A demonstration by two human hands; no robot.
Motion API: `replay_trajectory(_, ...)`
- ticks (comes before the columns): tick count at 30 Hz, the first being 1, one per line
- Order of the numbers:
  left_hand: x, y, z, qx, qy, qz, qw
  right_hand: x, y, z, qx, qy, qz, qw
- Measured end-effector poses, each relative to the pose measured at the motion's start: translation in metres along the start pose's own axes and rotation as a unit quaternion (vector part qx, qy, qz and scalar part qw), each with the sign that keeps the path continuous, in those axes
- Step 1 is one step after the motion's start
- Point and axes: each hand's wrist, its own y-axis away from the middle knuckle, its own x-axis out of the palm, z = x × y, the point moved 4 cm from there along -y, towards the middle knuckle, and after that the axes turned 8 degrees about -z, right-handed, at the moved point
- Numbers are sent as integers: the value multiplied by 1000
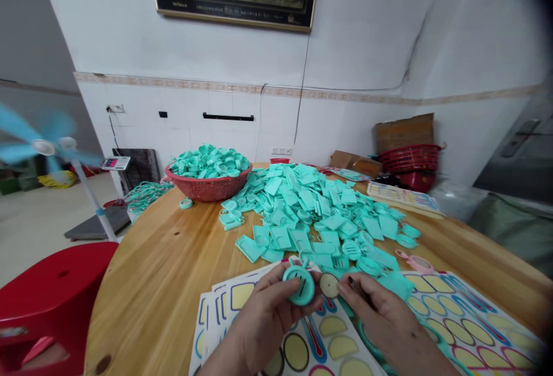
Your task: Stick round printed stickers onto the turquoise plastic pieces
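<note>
My left hand [270,312] is closed around a round teal plastic piece [299,285] with a small loop at its top and dark marks on its face. Between the fingertips of my right hand [380,312] is a small round beige disc [329,285], held just right of the teal piece. Something small and dark shows near those fingertips, too small to name. Beneath both hands lie sticker sheets [339,338] with yellow shapes and blue-red thermometer pictures. A heap of teal plastic pieces [298,203], flat rectangles and round ones, spreads beyond my hands.
A red basket [206,188] full of teal pieces stands at the table's [142,284] back left. A pink piece [417,262] and another sticker sheet [462,318] lie to the right. Left of the table are a red stool [56,289] and a blue fan [43,147].
</note>
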Motion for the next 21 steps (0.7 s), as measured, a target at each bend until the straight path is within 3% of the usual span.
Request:
replay_trajectory(14,1,3,-2,5,-105,58,993,-5,-3,5,-31,-4,19,999)
replay_trajectory(21,0,2,-3,-12,-96,38,995,-10,-1,5,-21,-6,64,998)
